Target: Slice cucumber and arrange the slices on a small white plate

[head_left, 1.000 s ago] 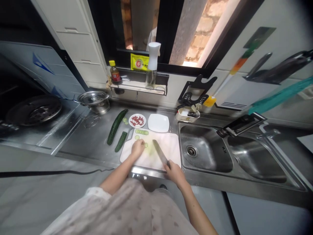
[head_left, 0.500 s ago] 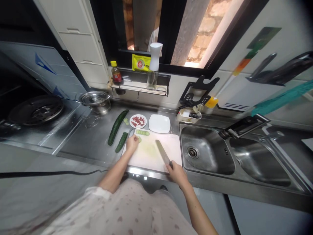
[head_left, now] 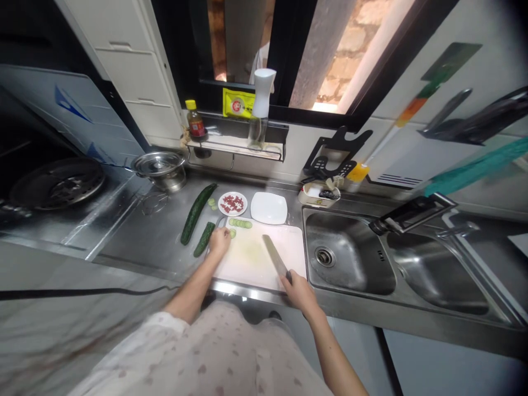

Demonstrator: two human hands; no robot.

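My left hand (head_left: 220, 240) is at the left edge of the white cutting board (head_left: 284, 239). Its fingers are pinched on a cucumber slice (head_left: 232, 234) there. A short row of cucumber slices (head_left: 240, 223) lies just beyond, along the board's far edge. In my right hand (head_left: 298, 289) is a kitchen knife (head_left: 275, 256) gripped by its dark handle, with the blade slanting over the board's right half. A cut piece of cucumber (head_left: 204, 239) and a longer cucumber (head_left: 198, 213) lie left of the board on the steel counter.
Behind the board stand a small plate of chopped red pieces (head_left: 228, 213) and a white square dish (head_left: 269, 208). A few cucumber slices (head_left: 212, 203) lie beside the small plate. A double sink (head_left: 350, 253) is at the right, and a steel pot (head_left: 160, 169) stands back left.
My left hand has shifted slightly left, the pinched slice with it. My right hand and the knife stay almost in place.
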